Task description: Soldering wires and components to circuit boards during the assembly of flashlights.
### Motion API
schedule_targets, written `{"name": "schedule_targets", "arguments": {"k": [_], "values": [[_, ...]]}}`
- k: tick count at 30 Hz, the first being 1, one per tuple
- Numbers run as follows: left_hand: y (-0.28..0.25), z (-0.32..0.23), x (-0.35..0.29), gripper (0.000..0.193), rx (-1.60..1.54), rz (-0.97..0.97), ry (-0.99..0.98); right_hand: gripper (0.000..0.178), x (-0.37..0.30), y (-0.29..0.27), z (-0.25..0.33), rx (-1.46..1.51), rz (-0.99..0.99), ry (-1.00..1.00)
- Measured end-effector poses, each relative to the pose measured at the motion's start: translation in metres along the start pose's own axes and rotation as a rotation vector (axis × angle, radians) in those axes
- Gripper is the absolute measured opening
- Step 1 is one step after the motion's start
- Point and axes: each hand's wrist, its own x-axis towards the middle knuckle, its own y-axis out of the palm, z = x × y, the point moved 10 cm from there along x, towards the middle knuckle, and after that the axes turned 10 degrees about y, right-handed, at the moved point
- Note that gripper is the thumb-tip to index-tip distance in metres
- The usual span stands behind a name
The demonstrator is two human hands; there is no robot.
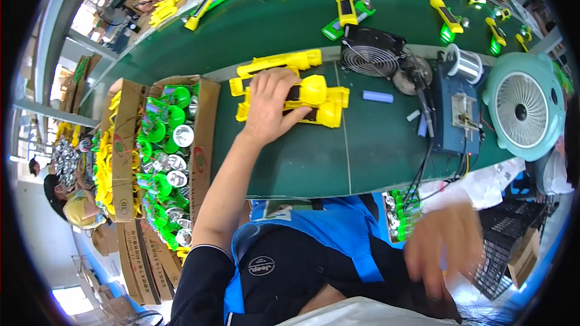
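- Green surface [284, 172] filled the middle of the workshop view; beyond its far edge, a green belt [290, 21] carried yellow-and-green flashlights [346, 9].
- Yellow casings [313, 89] with dark panels lay in a loose pile near the far edge of the surface, left of its middle.
- Draped over that pile was the left hand [270, 105], its thumb apart from its fingers; whether it gripped a casing could not be told.
- Off the near edge, toward the right corner, the right hand [446, 244] was too blurred to tell if it was closed.
- Along the left edge stood a cardboard box [205, 124] of green parts [160, 133].
- Toward the right edge were a black fan [371, 60], a wire spool [464, 63], a blue machine [450, 115] and a pale green fan [521, 111].
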Motion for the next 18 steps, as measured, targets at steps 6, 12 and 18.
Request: {"name": "schedule_targets", "arguments": {"k": [6, 12, 18], "values": [[-0.013, 0.020, -0.008, 0.039, -0.102, -0.029, -0.195, 0.041, -0.256, -0.100, -0.005, -0.144, -1.917, -0.453], [-0.008, 0.047, -0.010, 0.023, -0.048, -0.149, -0.289, 0.032, -0.297, -0.136, 0.035, -0.280, -1.930, -0.552], [-0.071, 0.028, -0.006, 0.025, 0.220, -0.416, -0.203, 0.043, -0.237, -0.086, 0.046, -1.109, -1.991, -0.290]]}}
